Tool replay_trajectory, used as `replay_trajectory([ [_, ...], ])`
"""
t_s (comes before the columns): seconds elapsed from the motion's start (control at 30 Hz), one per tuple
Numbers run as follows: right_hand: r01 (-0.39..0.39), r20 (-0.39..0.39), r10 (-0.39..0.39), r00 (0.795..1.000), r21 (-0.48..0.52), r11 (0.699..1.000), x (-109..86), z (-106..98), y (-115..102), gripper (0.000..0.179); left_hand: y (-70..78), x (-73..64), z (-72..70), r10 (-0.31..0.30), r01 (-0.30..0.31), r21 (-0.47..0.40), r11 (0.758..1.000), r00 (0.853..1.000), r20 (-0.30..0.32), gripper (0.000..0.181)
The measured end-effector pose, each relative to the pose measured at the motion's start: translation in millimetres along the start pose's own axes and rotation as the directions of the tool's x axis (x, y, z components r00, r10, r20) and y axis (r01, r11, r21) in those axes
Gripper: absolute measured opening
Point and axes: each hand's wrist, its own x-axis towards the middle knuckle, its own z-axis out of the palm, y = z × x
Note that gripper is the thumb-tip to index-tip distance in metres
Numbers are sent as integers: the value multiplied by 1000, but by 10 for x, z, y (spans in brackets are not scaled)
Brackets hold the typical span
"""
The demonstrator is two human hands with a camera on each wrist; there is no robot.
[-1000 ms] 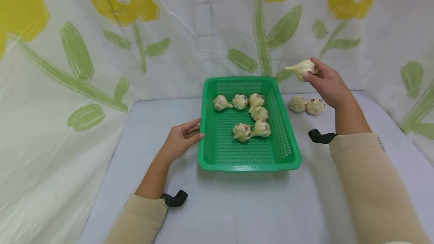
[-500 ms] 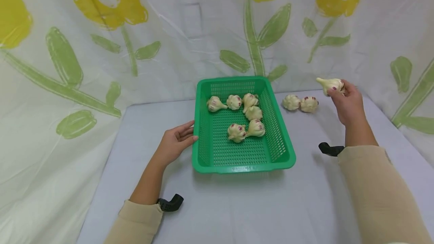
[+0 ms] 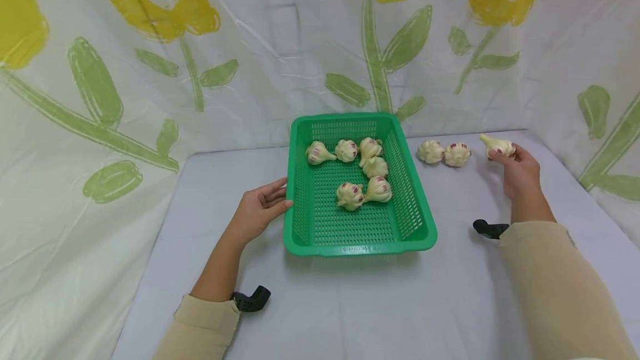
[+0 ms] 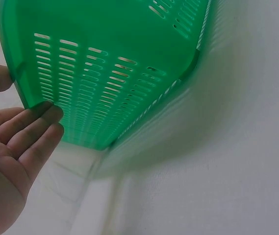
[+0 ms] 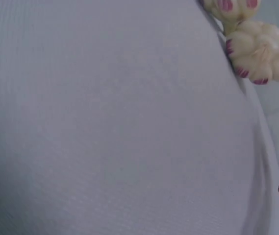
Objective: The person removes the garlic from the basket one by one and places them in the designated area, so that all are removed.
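Observation:
At the far right of the head view, my right hand (image 3: 521, 174) holds a garlic bulb (image 3: 497, 148) between thumb and fingers, its stem pointing left, close over the table. Only the fingertips and a sliver of that bulb show at the right wrist view's edge. Left of it, two garlic bulbs (image 3: 457, 154) lie side by side. My left hand (image 3: 256, 213) is at the left side of a green plastic basket (image 3: 360, 249). In the left wrist view its fairly straight fingers (image 4: 36, 129) touch the slotted outer wall, with the thumb at the rim. Several garlic bulbs (image 3: 378, 189) lie in the basket.
A white cloth covers the table (image 3: 325, 315). Behind it hangs a white curtain (image 3: 260, 99) painted with yellow flowers, close to the table's back edge. Black wrist-worn devices (image 3: 252, 299) stick out near both sleeves.
My right hand has carried the garlic bulb right and down, from above the two loose bulbs to the table at their right. The left hand stays at the basket's side.

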Motion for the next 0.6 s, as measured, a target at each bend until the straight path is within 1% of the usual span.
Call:
replay_trajectory([
  [0.1, -24, -12, 24, 1000, -50, 998, 22, -19, 47, 100, 2, 1, 1, 3, -3, 5, 1000, 1000, 1, 61],
  [0.2, -32, -12, 32, 999, -88, 996, 31, -23, 94, 96, 10, 2, 2, 2, -2, 10, 1000, 1000, -2, 61],
  [0.3, -31, -8, 31, 1000, -151, 988, 48, -22, 125, 97, 20, 1, 3, -2, 2, 16, 1000, 1000, -6, 61],
  [0.37, -30, -2, 30, 1000, -211, 977, 71, -20, 136, 99, 25, 0, 2, -2, 2, 15, 1000, 1000, -6, 61],
  [0.43, -34, 8, 37, 999, -249, 968, 83, -13, 138, 102, 26, 1, 1, -1, 1, 11, 1000, 1000, -5, 60],
  [0.53, -26, 26, 37, 999, -334, 942, 88, 1, 129, 106, 18, 5, 0, 1, -1, 8, 1000, 1000, -1, 61],
  [0.6, -22, 38, 38, 999, -358, 934, 82, 7, 119, 108, 17, 8, -1, 0, 0, 8, 1000, 1000, -2, 61],
])
